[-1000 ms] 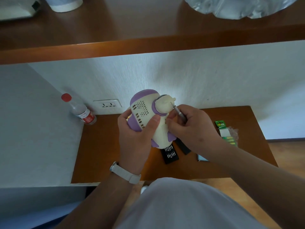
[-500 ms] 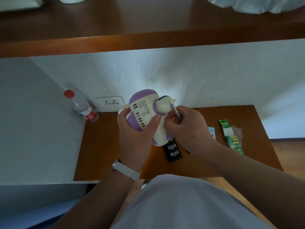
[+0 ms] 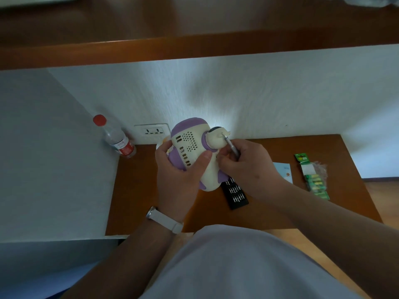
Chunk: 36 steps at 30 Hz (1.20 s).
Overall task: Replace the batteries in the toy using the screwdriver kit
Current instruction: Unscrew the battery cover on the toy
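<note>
Left hand (image 3: 179,175) wraps the cream-and-purple plastic toy (image 3: 192,145), held above the brown wooden table (image 3: 151,190); right hand (image 3: 248,167) pinches the thin silver metal screwdriver (image 3: 231,145), tip against the toy's cream end knob. Risk: tip cams out or strips the screw if the toy twists in the 1-hand hold. Screw head, battery door not discernible; black bit tray (image 3: 236,194) half-hidden behind toy and wrist.

A brown wooden shelf (image 3: 194,48) spanned 12 o'clock above a dim white textured wall (image 3: 291,93). A wall socket (image 3: 152,132) sat at 10 o'clock just above the wooden table (image 3: 138,201); wood floor (image 3: 385,196) showed at 3 o'clock.
</note>
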Each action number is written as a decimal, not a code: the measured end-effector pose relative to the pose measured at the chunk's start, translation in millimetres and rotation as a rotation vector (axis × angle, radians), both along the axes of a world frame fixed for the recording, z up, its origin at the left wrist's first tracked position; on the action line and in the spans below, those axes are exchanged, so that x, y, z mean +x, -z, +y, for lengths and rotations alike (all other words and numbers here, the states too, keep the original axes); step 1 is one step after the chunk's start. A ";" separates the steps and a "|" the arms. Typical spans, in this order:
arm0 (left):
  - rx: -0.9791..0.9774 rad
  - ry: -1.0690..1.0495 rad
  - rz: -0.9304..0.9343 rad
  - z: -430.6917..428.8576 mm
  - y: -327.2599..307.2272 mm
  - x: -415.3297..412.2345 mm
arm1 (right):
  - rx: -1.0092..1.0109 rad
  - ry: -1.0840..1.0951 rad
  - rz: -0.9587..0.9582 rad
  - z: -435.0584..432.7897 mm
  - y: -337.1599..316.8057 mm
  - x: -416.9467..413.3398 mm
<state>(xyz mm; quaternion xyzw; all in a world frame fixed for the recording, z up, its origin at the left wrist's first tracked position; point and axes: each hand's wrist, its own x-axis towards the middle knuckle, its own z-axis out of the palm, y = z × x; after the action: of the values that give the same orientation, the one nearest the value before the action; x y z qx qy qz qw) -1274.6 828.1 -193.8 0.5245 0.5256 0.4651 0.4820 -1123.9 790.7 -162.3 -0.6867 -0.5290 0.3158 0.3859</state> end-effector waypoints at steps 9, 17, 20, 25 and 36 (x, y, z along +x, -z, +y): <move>0.006 0.049 0.000 5.1 7.4 -28.9 | 0.008 0.050 0.028 -2.6 9.0 -31.2; 0.054 0.054 0.039 7.7 13.3 -44.5 | -0.025 0.112 0.055 -3.7 17.2 -51.2; 0.026 0.045 0.027 7.6 17.9 -48.7 | -0.040 0.102 0.035 -0.9 21.3 -55.5; -0.021 0.050 0.002 7.6 23.6 -55.2 | -0.073 0.050 0.001 2.2 25.2 -59.2; -0.265 0.010 -0.141 14.1 46.2 -67.5 | -0.134 0.070 0.126 6.2 42.3 -45.9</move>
<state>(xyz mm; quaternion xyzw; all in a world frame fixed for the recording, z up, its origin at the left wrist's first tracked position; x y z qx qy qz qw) -1342.1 842.2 -240.0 0.4249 0.5444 0.4251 0.5852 -1169.8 796.9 -204.6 -0.7079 -0.4568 0.3795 0.3824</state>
